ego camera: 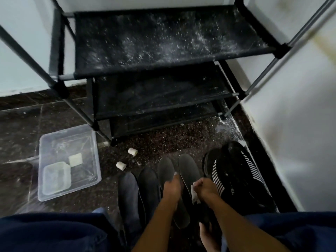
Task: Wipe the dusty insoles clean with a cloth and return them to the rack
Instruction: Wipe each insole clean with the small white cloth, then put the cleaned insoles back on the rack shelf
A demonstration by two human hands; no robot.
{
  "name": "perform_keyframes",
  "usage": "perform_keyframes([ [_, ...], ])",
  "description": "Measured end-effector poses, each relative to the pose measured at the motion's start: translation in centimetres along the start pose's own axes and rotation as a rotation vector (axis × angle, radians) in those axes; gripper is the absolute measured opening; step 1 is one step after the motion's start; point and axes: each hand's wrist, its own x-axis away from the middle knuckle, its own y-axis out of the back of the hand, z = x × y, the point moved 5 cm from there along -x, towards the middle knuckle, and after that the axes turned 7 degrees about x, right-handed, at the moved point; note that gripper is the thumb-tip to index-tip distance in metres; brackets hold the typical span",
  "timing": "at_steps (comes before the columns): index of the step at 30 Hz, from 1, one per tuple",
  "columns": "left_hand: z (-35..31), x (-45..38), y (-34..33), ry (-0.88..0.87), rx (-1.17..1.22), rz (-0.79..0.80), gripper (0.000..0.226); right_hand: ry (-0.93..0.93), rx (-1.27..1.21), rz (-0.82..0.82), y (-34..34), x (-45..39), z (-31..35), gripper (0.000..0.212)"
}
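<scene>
Four dark insoles [188, 171] lie in a row on the floor near its right wall, long axes running away from me toward the rack [163, 46]. My left hand [171, 186] rests on the third insole [166, 170], fingers curled at its edge. My right hand [204, 187] pinches a cloth [194, 195] against the fourth, nearer one. Striped shoes [234, 171] beside it; clear tub [43, 179] well left. Rack shelves are dusty.

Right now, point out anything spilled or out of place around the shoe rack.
White powdery specks cover the rack's top shelf and trail down onto the floor by its right foot. Two small white cylinders lie loose on the floor beside the clear plastic tray, not in it.
</scene>
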Motion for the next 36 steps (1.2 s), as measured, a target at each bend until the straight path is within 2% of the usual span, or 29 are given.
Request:
perform_keyframes([
  [3, -2.6, 1.6, 2.5, -0.074, -0.020, -0.055, 0.059, 0.093, -0.088, 0.041, 0.7, 2.3, 3.1, 0.018],
  [5, -4.2, 3.1, 4.2, -0.128, -0.022, -0.078, 0.061, 0.168, -0.204, 0.071, 1.7, 4.5, 5.8, 0.011],
  [9, -8.3, 6.8, 7.0, -0.244, -0.039, -0.066, 0.057, 0.327, -0.464, 0.101, 4.3, 9.6, 11.2, 0.011],
  [11, -11.3, 10.1, 8.9, -0.358, -0.121, -0.056, 0.043, 0.414, -0.588, 0.104, 5.6, 12.4, 13.8, 0.012],
  [13, -14.8, 13.7, 10.7, -0.474, -0.218, -0.047, 0.035, 0.466, -0.729, 0.177, 6.4, 15.0, 16.2, 0.015],
  [16, -19.3, 19.7, 14.8, -0.597, -0.371, -0.082, 0.041, 0.562, -0.816, 0.273, 7.2, 19.8, 20.2, 0.016],
  [18, -21.4, 23.1, 17.3, -0.636, -0.521, -0.109, 0.037, 0.611, -0.812, 0.270, 7.5, 22.1, 22.6, 0.016],
  [20, -22.6, 26.2, 20.2, -0.668, -0.549, -0.120, 0.007, 0.663, -0.793, 0.270, 7.2, 24.5, 25.1, 0.016],
  [25, -22.7, 27.6, 27.6, -0.730, -0.435, -0.195, 0.023, 0.766, -0.752, 0.342, 3.9, 28.2, 30.8, 0.019],
  [28, -21.4, 24.6, 31.4, -0.704, -0.308, -0.242, 0.026, 0.744, -0.636, 0.351, 0.2, 27.6, 33.4, 0.021],
  [33, -19.0, 16.8, 36.4, -0.626, -0.190, -0.318, 0.008, 0.659, -0.408, 0.348, -8.1, 23.2, 36.2, 0.021],
  [36, -17.4, 11.3, 38.7, -0.566, -0.177, -0.359, 0.014, 0.602, -0.345, 0.419, -13.8, 19.9, 37.5, 0.017],
])
